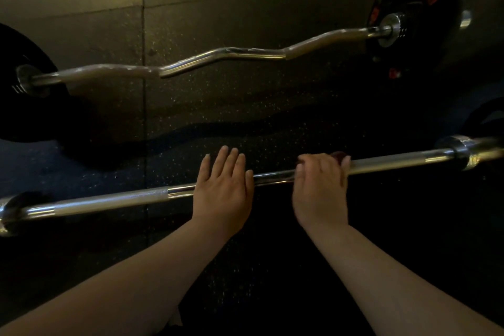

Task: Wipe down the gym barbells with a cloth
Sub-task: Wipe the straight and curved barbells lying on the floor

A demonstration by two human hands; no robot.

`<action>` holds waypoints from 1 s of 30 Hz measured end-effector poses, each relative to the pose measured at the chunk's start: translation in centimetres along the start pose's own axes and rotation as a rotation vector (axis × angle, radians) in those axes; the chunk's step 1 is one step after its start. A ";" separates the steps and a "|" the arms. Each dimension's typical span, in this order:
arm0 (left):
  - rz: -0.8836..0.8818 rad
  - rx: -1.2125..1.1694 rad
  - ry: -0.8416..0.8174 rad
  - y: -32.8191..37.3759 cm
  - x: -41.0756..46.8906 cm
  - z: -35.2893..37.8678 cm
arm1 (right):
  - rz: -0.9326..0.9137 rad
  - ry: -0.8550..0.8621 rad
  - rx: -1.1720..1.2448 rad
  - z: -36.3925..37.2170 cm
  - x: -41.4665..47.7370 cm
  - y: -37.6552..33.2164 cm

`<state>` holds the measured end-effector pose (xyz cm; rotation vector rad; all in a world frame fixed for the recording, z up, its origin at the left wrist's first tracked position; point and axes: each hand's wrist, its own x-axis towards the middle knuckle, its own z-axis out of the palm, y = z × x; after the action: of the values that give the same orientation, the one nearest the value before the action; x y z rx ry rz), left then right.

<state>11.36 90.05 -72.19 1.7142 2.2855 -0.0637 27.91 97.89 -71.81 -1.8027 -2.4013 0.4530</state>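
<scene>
Our left hand (pixel 222 188) lies flat on the straight barbell (pixel 109 200); our right hand (pixel 320 185) grips the one cloth (pixel 338 157) there. With the curl bar (pixel 218 57), two barbells.

Both bare forearms reach forward from bottom edge, palms down. Left hand (pixel 222 188) flat, fingers straight and close together, lies across straight barbell (pixel 109 199). Right hand (pixel 320 185) near it, not touching, fingers curled over same bar, dark cloth (pixel 339 157) peeking past fingertips.
</scene>
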 end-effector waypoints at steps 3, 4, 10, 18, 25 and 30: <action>0.003 0.005 0.000 0.1 0.3 0.0 | -0.262 -0.103 -0.024 0.4 -0.8 -3.0; 0.002 -0.001 -0.002 0.1 0.4 0.0 | -0.323 -0.141 -0.018 0.0 -0.5 -2.5; 0.019 -0.037 0.009 0.4 0.3 0.0 | -0.079 0.063 0.022 -1.0 1.4 5.6; -0.039 -0.076 0.039 0.0 0.6 0.0 | -0.317 -0.112 0.013 0.2 -0.1 -1.5; -0.110 -0.083 0.017 -2.1 -0.2 -0.1 | -0.082 -0.029 0.003 0.6 -0.6 -2.7; -0.126 -0.088 -0.013 -2.3 0.0 -0.4 | -0.454 -0.261 -0.036 0.2 -0.1 -5.2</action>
<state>9.08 89.43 -72.11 1.5219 2.3480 0.0003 23.12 96.42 -70.40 -1.2066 -2.8958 0.6229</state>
